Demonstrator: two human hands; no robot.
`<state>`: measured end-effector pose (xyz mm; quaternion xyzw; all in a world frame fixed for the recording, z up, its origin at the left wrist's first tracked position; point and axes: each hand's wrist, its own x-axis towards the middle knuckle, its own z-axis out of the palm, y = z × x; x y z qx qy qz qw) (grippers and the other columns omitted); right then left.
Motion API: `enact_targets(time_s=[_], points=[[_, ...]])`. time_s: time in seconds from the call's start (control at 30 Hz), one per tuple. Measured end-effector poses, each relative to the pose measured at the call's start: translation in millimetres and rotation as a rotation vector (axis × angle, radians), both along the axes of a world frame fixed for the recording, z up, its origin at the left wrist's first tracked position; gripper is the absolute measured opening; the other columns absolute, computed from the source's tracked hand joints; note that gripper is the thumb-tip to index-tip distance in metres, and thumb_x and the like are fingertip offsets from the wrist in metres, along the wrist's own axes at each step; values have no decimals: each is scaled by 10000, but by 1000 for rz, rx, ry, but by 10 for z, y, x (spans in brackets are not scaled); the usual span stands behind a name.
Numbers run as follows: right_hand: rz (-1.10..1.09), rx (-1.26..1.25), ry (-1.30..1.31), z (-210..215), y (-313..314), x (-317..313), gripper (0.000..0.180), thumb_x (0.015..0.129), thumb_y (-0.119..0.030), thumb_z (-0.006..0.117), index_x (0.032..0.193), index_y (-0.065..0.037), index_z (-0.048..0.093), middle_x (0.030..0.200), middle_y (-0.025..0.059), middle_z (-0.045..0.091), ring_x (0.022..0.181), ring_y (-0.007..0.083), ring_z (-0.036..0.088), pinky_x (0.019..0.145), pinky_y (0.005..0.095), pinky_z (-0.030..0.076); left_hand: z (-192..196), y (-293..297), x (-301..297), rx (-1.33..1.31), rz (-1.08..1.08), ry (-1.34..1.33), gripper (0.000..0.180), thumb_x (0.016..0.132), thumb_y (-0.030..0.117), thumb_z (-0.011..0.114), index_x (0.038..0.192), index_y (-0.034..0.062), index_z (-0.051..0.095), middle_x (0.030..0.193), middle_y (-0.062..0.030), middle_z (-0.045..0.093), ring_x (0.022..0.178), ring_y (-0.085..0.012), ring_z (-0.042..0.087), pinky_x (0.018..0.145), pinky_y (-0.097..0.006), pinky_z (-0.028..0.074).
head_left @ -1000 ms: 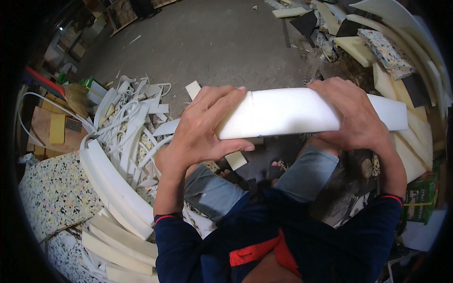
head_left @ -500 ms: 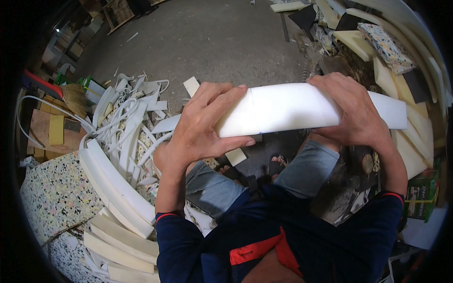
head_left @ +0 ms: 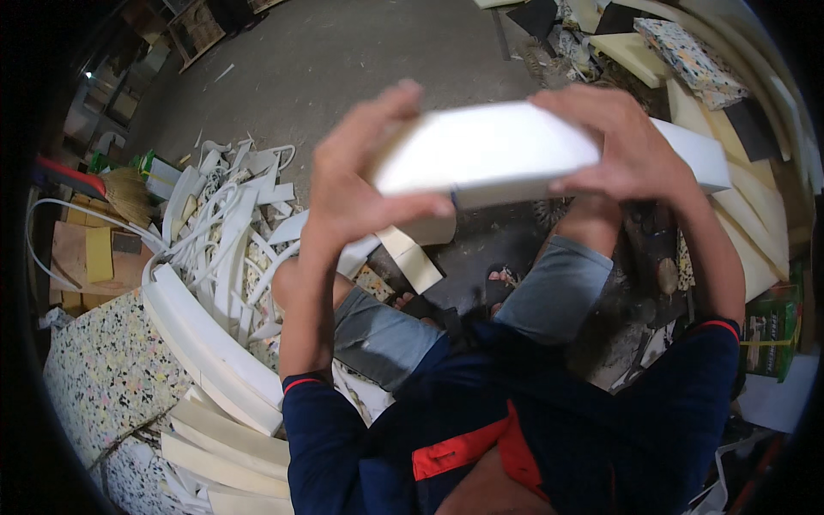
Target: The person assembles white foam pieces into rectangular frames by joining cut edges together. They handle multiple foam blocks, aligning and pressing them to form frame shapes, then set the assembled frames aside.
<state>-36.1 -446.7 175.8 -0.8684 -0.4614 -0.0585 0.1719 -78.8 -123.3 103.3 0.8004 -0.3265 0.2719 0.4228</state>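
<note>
A thick white foam strip (head_left: 493,146) is raised in front of me, with a dark line along part of its near edge. My right hand (head_left: 622,142) grips it, fingers over the far edge and thumb on the near side. Past that hand a white end (head_left: 708,159) sticks out to the right. My left hand (head_left: 365,172) is blurred at the strip's left end. Its fingers are spread from the thumb, the fingertips seem raised off the far edge, and the thumb lies by the near edge.
White foam offcuts (head_left: 227,232) pile up at my left, beside curved foam strips (head_left: 215,335) and a speckled foam block (head_left: 116,365). A broom (head_left: 129,196) lies behind them. More foam sheets (head_left: 747,232) and a speckled slab (head_left: 691,60) lean at the right.
The foam strip and both hands have moved up and slightly left, and the strip has tipped so more of its near edge shows. My left fingers have spread away from it.
</note>
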Motion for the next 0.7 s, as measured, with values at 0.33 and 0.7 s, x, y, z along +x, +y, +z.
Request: enact_targets(time_s=[0.33,0.7], points=[[-197,-84,579,1284,139,600,704,820,-319,816,1418,-36,574,1204,147,707,1018,214,691,878,311,556,-553,153,805,-677,1,515,955,936,724,513,1524,-6,329,1484,-215,464,1379,-295,464,1143,-447,383],[-79,97,509,1000,-155,991,697,848,-372,773,1384,35,591,1104,145,740,966,173,695,879,292,563,-52,-218,740,-409,52,565,1044,883,779,522,1550,3,316,1350,-301,541,1256,-367,568,1011,-488,510]])
